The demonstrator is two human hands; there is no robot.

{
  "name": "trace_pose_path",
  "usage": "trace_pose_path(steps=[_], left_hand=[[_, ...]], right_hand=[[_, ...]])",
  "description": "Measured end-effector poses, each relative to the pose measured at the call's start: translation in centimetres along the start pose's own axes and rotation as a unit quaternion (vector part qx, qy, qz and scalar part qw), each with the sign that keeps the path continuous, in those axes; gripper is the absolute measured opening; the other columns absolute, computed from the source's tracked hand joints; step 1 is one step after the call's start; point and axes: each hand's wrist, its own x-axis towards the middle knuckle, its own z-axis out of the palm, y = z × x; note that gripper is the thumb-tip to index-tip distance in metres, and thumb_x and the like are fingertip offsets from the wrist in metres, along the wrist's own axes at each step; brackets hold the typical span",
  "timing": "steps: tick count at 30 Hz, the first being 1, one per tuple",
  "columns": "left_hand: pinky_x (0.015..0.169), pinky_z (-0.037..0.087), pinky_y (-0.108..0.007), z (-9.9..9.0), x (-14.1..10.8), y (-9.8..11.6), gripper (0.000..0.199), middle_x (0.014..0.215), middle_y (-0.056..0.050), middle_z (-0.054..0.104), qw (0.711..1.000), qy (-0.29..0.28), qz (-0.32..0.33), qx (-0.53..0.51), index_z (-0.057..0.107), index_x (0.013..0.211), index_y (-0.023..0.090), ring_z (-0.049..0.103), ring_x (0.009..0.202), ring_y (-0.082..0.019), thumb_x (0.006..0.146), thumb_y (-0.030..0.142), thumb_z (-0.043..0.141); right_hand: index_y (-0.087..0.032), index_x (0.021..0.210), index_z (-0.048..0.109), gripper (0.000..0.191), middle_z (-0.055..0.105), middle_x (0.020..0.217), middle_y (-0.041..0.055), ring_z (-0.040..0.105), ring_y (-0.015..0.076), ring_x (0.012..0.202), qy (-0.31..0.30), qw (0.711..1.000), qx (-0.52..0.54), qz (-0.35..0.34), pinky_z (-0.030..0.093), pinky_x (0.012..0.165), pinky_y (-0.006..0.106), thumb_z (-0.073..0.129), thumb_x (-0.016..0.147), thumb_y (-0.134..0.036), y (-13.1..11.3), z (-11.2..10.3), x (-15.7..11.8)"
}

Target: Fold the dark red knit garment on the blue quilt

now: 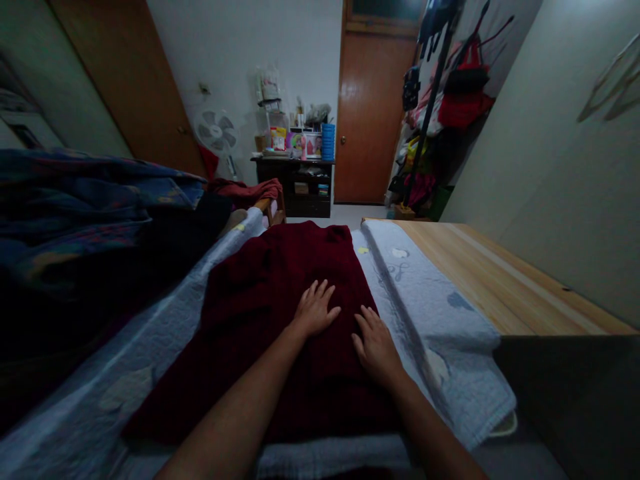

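Observation:
A dark red garment [300, 267] lies spread over a pale patterned bed cover [415, 267]; its exact kind is hard to tell in the dim light. My left hand [316, 310] rests flat on the middle of the garment with its fingers spread. Toward the garment's right edge, my right hand [375, 343] lies palm down on the cloth, fingers apart. Neither hand grips anything. Soft folds run across the left part of the garment.
Dark and blue clothes [100, 207] are heaped at the left. A wooden board [480, 273] borders the bed's right side. Further back stand a white fan [216, 130], a dark cabinet [295, 190] with small items, a wooden door [375, 113] and hanging bags [465, 93].

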Motion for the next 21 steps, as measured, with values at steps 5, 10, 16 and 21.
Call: trace_pose_path(steps=[5, 10, 16, 21], left_hand=[[0.113, 0.022, -0.046, 0.0, -0.3, 0.1, 0.064, 0.156, -0.008, 0.027, 1.0, 0.02, 0.006, 0.001, 0.034, 0.145, 0.022, 0.019, 0.143, -0.03, 0.09, 0.054, 0.039], [0.113, 0.022, -0.048, -0.6, -1.1, 1.0, 0.05, 0.15, -0.009, 0.037, 0.996, 0.085, 0.015, 0.021, 0.045, 0.138, 0.021, 0.029, 0.139, -0.029, 0.092, 0.041, 0.042], [0.11, 0.031, -0.043, -2.4, -4.3, 3.2, 0.046, 0.146, -0.011, 0.043, 0.999, 0.022, 0.036, -0.003, 0.047, 0.135, 0.017, 0.037, 0.135, -0.027, 0.091, 0.026, 0.041], [0.11, 0.031, -0.046, -2.7, -7.7, 4.7, 0.055, 0.152, -0.014, 0.033, 0.998, -0.057, 0.008, -0.036, 0.041, 0.141, 0.013, 0.028, 0.14, -0.032, 0.09, 0.034, 0.044]], right_hand=[[-0.01, 0.128, 0.055, 0.042, 0.044, 0.144, 0.0164, 0.037, 0.0274, 0.135, 0.031, 0.999, 0.018, -0.009, 0.033, 0.111, 0.045, 0.047, 0.089, -0.024, 0.2, 0.4, -0.3], [-0.011, 0.127, 0.056, 0.041, 0.046, 0.143, 0.0156, 0.038, 0.0275, 0.134, 0.041, 0.999, 0.022, -0.013, 0.034, 0.111, 0.046, 0.048, 0.089, -0.023, 0.3, 0.3, -0.3], [-0.012, 0.126, 0.057, 0.04, 0.047, 0.141, 0.0152, 0.039, 0.0269, 0.134, 0.049, 0.998, 0.026, -0.014, 0.034, 0.11, 0.045, 0.048, 0.089, -0.024, 0.5, 0.5, -0.3], [-0.011, 0.125, 0.057, 0.04, 0.048, 0.14, 0.0152, 0.039, 0.0265, 0.134, 0.054, 0.998, 0.033, -0.022, 0.034, 0.11, 0.045, 0.048, 0.088, -0.023, 0.7, 0.6, -0.4]])
